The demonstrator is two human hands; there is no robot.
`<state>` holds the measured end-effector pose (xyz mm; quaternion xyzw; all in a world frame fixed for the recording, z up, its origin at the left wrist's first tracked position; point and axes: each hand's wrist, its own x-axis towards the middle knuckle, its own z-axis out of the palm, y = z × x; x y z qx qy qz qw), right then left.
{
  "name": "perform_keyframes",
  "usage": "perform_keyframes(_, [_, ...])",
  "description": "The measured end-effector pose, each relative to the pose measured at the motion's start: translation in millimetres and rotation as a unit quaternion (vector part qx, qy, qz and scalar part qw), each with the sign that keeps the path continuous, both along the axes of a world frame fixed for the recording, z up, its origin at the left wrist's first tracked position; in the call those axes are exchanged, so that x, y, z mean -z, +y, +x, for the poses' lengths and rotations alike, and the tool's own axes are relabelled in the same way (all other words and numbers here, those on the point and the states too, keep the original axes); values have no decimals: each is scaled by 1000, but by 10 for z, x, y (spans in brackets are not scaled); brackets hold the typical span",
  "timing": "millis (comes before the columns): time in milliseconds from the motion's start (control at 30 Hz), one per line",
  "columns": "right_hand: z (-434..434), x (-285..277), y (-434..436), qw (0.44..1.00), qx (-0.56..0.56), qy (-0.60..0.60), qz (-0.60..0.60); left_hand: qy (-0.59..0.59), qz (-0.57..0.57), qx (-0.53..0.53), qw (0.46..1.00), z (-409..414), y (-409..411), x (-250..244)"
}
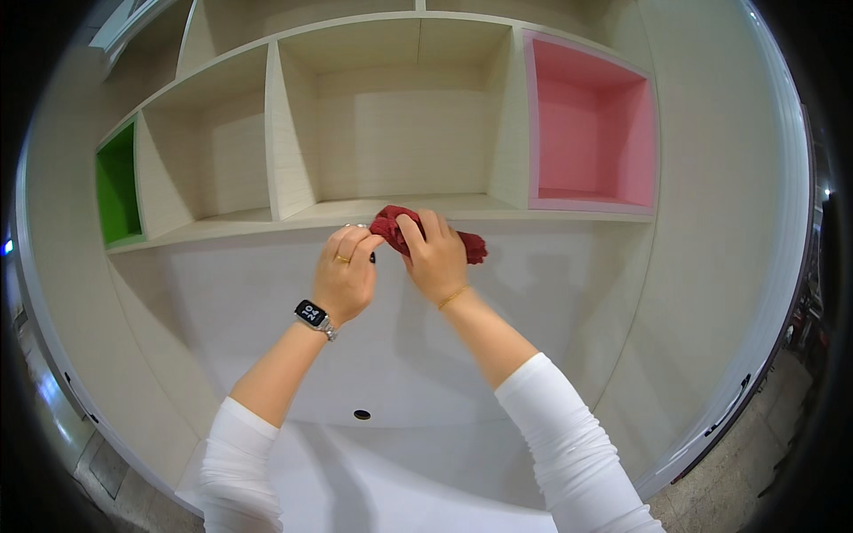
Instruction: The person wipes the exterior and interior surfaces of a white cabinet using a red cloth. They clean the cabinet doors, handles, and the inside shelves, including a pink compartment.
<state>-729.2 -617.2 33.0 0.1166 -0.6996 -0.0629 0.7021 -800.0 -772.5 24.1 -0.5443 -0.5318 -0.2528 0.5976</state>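
Note:
A dark red cloth (476, 248) is bunched up in my right hand (436, 256), against the front edge of the lower shelf board (300, 223). My left hand (344, 273) is beside it, fingers curled at the same edge and one fingertip against or very near the cloth. Whether the left fingers pinch anything is hidden. A small dark spot shows by the left thumb, too small to name. Above both hands opens the middle wood-grain compartment (403, 133) of the shelf unit.
A pink-lined compartment (576, 133) is at the right, a green one (118, 183) at the far left. Upright dividers (270, 133) separate the compartments. Below are a pale back panel (266, 320), a white surface (413, 486) and a round dark hole (362, 414). Tall side panels (716, 200) flank everything.

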Motion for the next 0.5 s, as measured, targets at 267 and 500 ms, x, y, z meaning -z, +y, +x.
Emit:
perform_keyframes(267, [503, 48, 873, 995, 29, 39, -84, 64, 33, -60, 996, 10, 461, -345])
perform_keyframes(500, [946, 37, 1396, 972, 34, 74, -220, 30, 101, -165, 981, -134, 778, -523])
